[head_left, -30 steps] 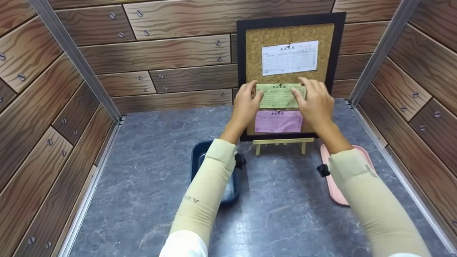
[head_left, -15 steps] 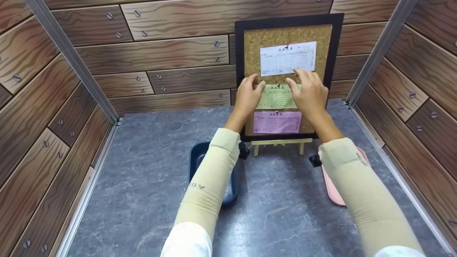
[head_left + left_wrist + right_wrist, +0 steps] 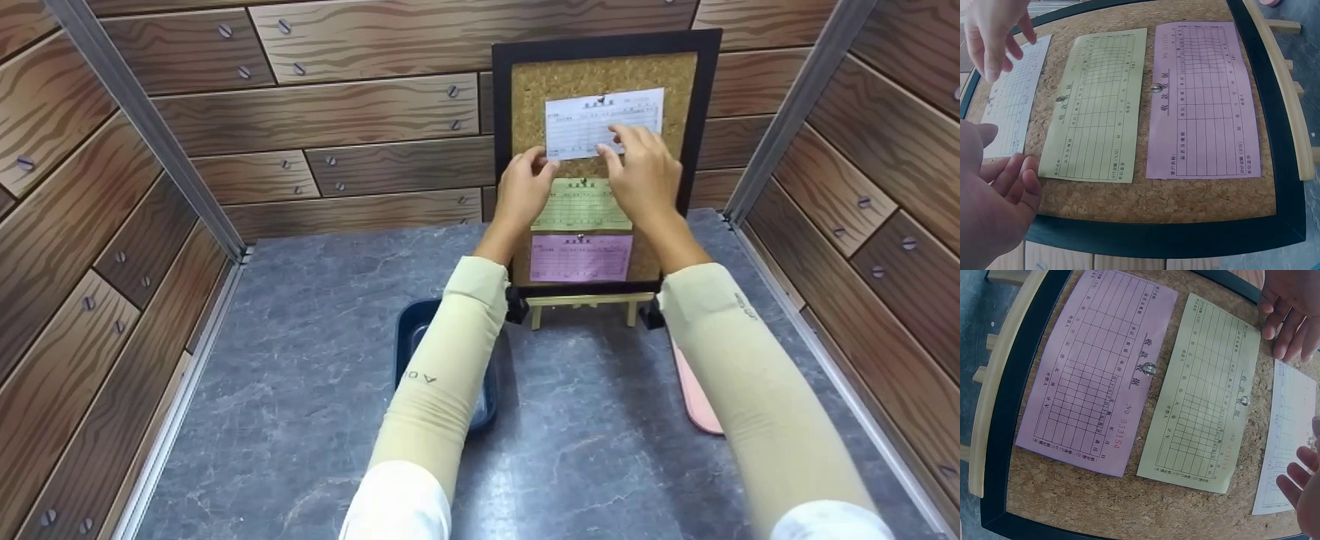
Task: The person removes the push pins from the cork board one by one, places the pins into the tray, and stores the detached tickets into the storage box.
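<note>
A white receipt slip is pinned at the top of a framed corkboard. Under it hang a green slip and a purple slip, each with a metallic push pin. My left hand is at the white slip's lower left corner, its fingertips by the paper edge; whether they touch it is unclear. In front of the white slip's lower right part hovers my right hand, thumb and fingers apart, covering some of the print. Neither hand holds anything.
The board leans on a small wooden easel. A dark blue tray lies under my left forearm, and a pink tray is partly hidden by the right one. Wood-patterned walls enclose the grey marbled table.
Both hands have risen from the sides of the green slip to the white slip's lower part. The green slip is more fully visible. All three slips stay pinned in place.
</note>
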The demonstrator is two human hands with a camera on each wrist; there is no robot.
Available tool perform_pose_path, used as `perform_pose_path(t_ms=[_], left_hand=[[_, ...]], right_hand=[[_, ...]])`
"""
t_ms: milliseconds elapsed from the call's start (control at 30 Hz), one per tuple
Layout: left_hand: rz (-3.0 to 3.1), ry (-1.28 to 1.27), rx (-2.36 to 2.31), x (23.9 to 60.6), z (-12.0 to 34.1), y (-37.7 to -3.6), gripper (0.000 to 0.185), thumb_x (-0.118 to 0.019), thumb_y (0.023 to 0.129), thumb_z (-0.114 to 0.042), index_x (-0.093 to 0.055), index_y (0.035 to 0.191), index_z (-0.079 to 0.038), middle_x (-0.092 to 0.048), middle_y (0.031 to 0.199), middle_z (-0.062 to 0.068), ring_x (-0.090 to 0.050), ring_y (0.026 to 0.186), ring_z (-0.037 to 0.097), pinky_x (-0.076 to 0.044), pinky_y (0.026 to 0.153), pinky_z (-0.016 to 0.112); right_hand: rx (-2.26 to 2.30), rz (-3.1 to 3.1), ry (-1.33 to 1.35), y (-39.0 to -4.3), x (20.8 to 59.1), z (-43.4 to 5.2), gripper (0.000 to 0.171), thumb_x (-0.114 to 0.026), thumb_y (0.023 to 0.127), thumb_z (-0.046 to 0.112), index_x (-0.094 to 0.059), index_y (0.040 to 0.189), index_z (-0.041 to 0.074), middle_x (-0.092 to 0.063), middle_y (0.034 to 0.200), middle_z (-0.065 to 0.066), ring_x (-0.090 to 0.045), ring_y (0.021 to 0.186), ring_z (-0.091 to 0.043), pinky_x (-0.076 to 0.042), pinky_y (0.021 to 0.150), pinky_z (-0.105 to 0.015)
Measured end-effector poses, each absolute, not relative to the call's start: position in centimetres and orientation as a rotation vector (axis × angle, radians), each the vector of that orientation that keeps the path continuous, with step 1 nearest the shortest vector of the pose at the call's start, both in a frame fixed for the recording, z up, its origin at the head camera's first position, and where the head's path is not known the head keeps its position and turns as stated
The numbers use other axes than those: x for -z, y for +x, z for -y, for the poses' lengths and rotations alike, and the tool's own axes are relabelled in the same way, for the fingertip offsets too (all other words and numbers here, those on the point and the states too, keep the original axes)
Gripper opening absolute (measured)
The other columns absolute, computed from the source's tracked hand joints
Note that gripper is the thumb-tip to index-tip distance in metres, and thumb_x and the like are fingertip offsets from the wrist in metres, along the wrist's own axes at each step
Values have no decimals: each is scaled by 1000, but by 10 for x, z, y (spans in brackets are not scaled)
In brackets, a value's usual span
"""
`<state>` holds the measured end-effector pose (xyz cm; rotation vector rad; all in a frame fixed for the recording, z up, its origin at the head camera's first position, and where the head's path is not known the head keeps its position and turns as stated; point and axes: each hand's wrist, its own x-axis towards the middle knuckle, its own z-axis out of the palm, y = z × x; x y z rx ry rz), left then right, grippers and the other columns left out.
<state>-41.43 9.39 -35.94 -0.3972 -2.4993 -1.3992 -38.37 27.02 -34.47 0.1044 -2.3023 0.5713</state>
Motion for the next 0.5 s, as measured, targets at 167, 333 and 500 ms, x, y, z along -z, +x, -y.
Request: perform_pose_path(t_ms=[167, 333, 500], left_hand=[[2468, -363, 1489, 358, -95, -414, 37, -60, 101, -25, -64, 133, -7, -68, 116, 3, -62, 109, 13, -47, 96, 22], [2459, -358, 1537, 357, -95, -415, 36, -59, 102, -25, -64, 133, -6, -68, 116, 4, -62, 108, 13, -47, 96, 22], [2449, -375, 1631, 355, -91, -417, 36, -57, 103, -23, -64, 134, -6, -70, 122, 6, -63, 112, 13, -48, 97, 23]], right_hand=[[-581, 2297, 85, -392, 343, -273, 35, -66, 97, 33, -68, 126, 13, -70, 116, -9, -64, 109, -30, -52, 81, -50], [-610, 2319, 70, -398, 338, -271, 35, -65, 98, 32, -67, 128, 13, -70, 117, -8, -63, 111, -29, -51, 85, -50], [-614, 2368, 43, -402, 334, -267, 36, -62, 100, 34, -65, 131, 16, -69, 122, -7, -62, 113, -29, -51, 87, -52]])
